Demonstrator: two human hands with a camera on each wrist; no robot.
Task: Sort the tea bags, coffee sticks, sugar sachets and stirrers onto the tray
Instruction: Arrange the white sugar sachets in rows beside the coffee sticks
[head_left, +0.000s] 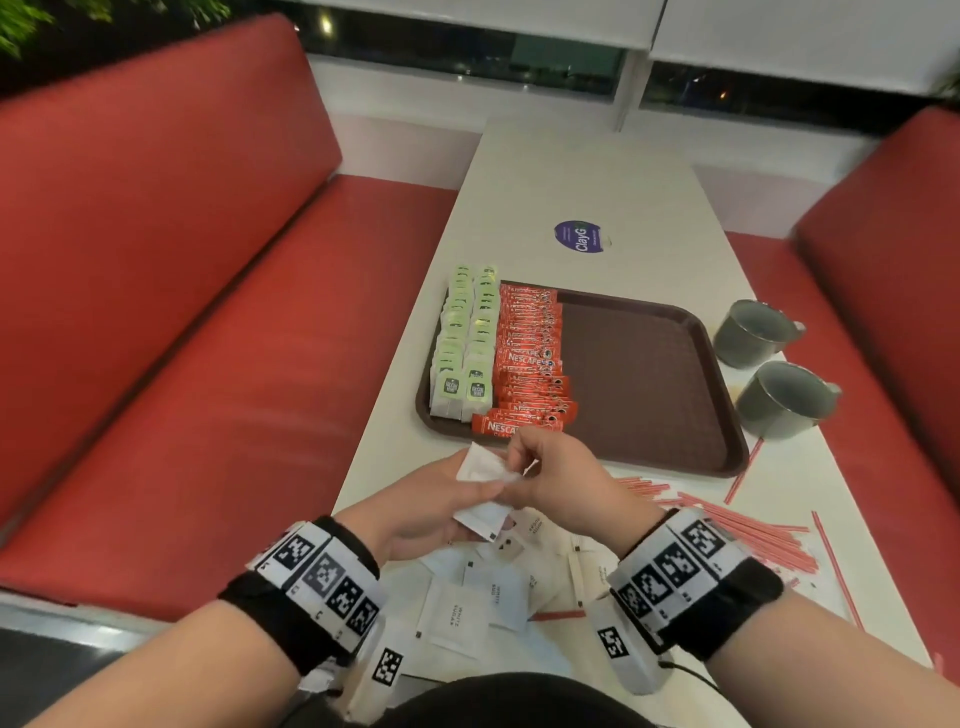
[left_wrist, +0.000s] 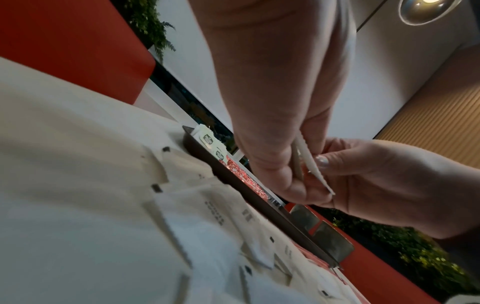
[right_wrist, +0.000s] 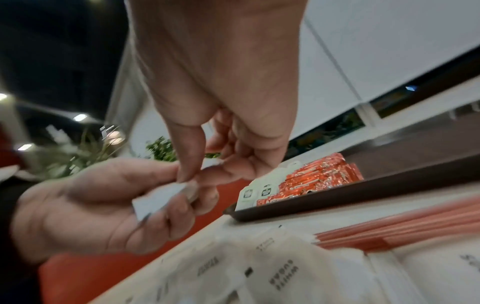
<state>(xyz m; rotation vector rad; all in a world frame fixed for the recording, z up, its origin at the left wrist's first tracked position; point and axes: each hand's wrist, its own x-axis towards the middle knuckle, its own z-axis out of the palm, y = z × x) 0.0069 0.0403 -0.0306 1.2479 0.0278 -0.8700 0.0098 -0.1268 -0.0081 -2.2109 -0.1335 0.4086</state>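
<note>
Black wristbands (head_left: 291, 618) with white square-coded marker panels (head_left: 680, 566), thin black cable (head_left: 691, 673), bare forearms

A white worktop (head_left: 613, 187) stands between red benches. On it lie a brown tray (head_left: 649, 374), two grey mugs (head_left: 753, 338) just right of the tray, loose white sugar sachets (head_left: 457, 613) at the near edge, red stirrers (head_left: 748, 530) beside them, and a round blue sticker (head_left: 581, 236) beyond the tray.

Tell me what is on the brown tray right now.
On the tray: two rows of green tea bags and a column of red coffee sticks. The tray floor beneath them is hidden.
</note>
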